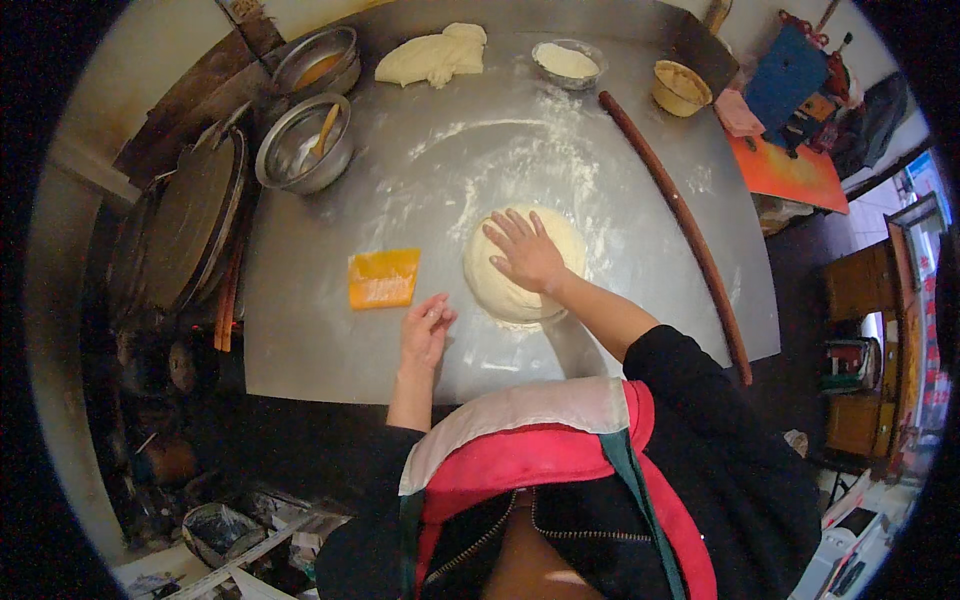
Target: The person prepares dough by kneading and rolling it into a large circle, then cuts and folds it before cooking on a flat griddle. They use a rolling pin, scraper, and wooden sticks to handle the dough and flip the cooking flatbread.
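Note:
A round mound of pale dough [491, 289] lies on the floured metal worktop [315, 345]. My right hand [525, 251] rests flat on top of it with the fingers spread. To the left of the dough, my left hand [427, 330] hovers at or just over the worktop, its fingers loosely curled; I see nothing held in it. Just beyond that hand lies a yellow-orange dough scraper [384, 279] with flour on it. A long, dark wooden rolling pin [675, 210] lies to the right of the dough. Loose flour marks the metal around and behind the mound.
Another dough piece [435, 58] lies at the back. A bowl of flour [566, 61] and a yellowish bowl [681, 88] stand at the back right. Two metal bowls, one with a wooden-handled tool [325, 129], stand at the left, beside a large round griddle [191, 225].

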### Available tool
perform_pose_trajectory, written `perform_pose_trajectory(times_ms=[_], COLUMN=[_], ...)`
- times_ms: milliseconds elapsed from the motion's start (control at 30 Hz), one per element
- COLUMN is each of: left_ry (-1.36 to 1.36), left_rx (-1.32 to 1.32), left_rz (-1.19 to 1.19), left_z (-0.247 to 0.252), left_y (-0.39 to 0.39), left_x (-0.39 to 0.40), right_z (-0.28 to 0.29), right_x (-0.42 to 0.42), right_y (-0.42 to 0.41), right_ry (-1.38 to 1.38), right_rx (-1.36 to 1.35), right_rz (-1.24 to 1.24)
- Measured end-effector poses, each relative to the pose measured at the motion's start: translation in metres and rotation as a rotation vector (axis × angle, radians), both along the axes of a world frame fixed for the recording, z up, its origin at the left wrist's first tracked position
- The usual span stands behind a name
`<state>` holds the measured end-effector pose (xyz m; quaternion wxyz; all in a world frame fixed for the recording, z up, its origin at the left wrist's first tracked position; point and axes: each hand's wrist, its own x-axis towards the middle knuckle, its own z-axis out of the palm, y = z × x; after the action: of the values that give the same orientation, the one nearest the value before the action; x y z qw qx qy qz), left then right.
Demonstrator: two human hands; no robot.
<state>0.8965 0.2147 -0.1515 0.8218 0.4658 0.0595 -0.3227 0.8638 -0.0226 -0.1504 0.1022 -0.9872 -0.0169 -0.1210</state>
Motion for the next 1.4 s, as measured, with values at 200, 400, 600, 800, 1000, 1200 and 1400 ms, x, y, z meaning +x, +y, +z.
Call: perform_pose_trajectory(times_ms=[200, 400, 600, 800, 1000, 1200, 1400], left_ry=[-0.006, -0.036, -0.058, -0.089, -0.037, -0.014, -0.003], left_rx=[-0.004, 0.021, 0.049, 0.058, 0.044, 0.04, 0.054], left_rz=[0.048, 0.099, 0.11, 0.107, 0.109, 0.094, 0.071], left_z=[-0.006, -0.006, -0.006, -0.012, -0.005, -0.007, -0.009], left_y=[0.017, 0.02, 0.018, 0.021, 0.016, 0.015, 0.016], left_x=[-0.008, -0.014, -0.014, -0.013, -0.014, -0.013, -0.015], right_z=[0.005, 0.002, 0.0, 0.002, 0.004, 0.003, 0.004], right_x=[-0.004, -0.004, -0.004, -0.004, -0.004, -0.003, -0.003], right_y=[0.003, 0.002, 0.001, 0.002, 0.002, 0.002, 0.002], right_ry=[0.036, 0.034, 0.033, 0.031, 0.031, 0.018, 0.021], right_rx=[-0.041, -0.03, -0.02, -0.015, -0.004, -0.002, 0.007], right_rz=[-0.013, -0.017, -0.014, -0.015, -0.024, -0.024, -0.023])
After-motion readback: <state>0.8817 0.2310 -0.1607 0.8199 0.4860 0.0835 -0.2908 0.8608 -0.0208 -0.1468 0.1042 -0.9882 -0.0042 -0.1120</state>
